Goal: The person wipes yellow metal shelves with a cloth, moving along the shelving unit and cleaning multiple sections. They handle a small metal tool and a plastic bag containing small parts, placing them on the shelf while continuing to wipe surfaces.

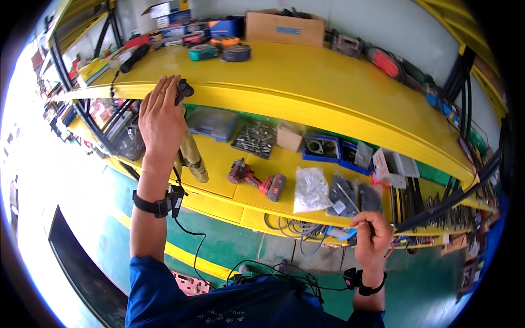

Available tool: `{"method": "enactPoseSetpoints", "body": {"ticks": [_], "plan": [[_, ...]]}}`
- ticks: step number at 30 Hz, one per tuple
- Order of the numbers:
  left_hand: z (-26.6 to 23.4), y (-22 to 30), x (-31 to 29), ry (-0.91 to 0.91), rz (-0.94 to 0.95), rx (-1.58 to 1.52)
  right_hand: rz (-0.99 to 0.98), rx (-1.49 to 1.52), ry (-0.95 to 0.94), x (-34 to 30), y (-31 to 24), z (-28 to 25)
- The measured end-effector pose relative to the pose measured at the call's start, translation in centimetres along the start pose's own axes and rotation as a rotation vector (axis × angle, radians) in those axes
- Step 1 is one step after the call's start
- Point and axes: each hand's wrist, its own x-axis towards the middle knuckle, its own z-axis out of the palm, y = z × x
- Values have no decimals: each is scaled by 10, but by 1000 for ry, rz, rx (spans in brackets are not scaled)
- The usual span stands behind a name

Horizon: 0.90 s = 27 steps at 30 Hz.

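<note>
My left hand (162, 117) is raised at the front edge of the yellow upper shelf (306, 104). Its fingers lie straight and close together; the thumb and palm are hidden. A small black object (184, 91) shows beside the fingertips, and a long khaki item (192, 156), perhaps cloth, hangs below. At the right, my right hand (373, 235) is closed in a pinch on a thin silver rod (348, 198). The rod slants up-left over a dark plastic packet (340, 191). A red and black cordless power tool (256, 179) lies on the lower shelf between my hands.
The lower shelf holds a tray of metal sockets (255, 139), blue bins (321, 147), a clear bag (311, 188) and a grey case (210, 123). Tape rolls (235, 53) and a cardboard box (285, 28) stand above. A black cable (202, 246) runs from my left wristband.
</note>
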Motion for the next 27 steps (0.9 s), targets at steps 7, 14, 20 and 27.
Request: {"method": "enactPoseSetpoints", "body": {"ticks": [7, 14, 20, 27], "plan": [[-41, -20, -136, -232, -667, -741, -261, 79, -104, 43, -41, 64], [-91, -26, -297, -334, -1351, -1030, -371, 239, -340, 59, -83, 176], [-102, -76, -348, -289, -1501, -1082, -423, 308, -279, 93, -120, 207], [-91, -141, -328, -187, -1433, -1077, -609, 11, -66, 152, -147, 201]]}}
